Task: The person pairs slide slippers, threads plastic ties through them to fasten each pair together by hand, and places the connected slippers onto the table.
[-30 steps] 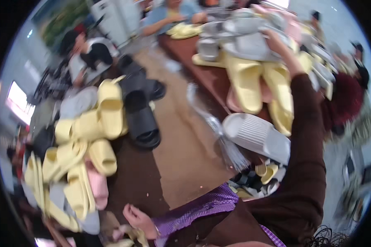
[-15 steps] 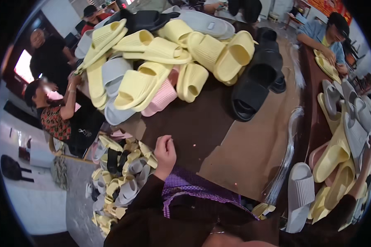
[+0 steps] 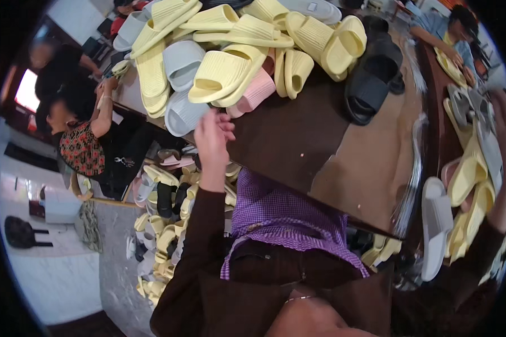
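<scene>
My left hand (image 3: 213, 137) is over the near left edge of the brown table, fingers loosely bent and apart, with nothing in it. Just beyond it lie a light grey slipper (image 3: 184, 111), a pink slipper (image 3: 256, 92) and a yellow slipper (image 3: 222, 73), part of a large heap. My right arm reaches far out along the right rim of the view. There my right hand (image 3: 505, 109) is dim and blurred beside the grey slippers (image 3: 478, 112) on top of the right-hand pile; its fingers cannot be made out.
Black slippers (image 3: 371, 84) stand on brown cardboard (image 3: 371, 168). Clear plastic strands (image 3: 413, 174) run along its edge. More slippers (image 3: 166, 236) lie heaped on the floor at left. A co-worker (image 3: 452, 39) handles a yellow slipper at far right; other people (image 3: 84, 140) are at left.
My left hand has moved forward from the table's near edge toward the heap, and its curled fingers have loosened. My right hand has come into view at the right rim. The view has shifted.
</scene>
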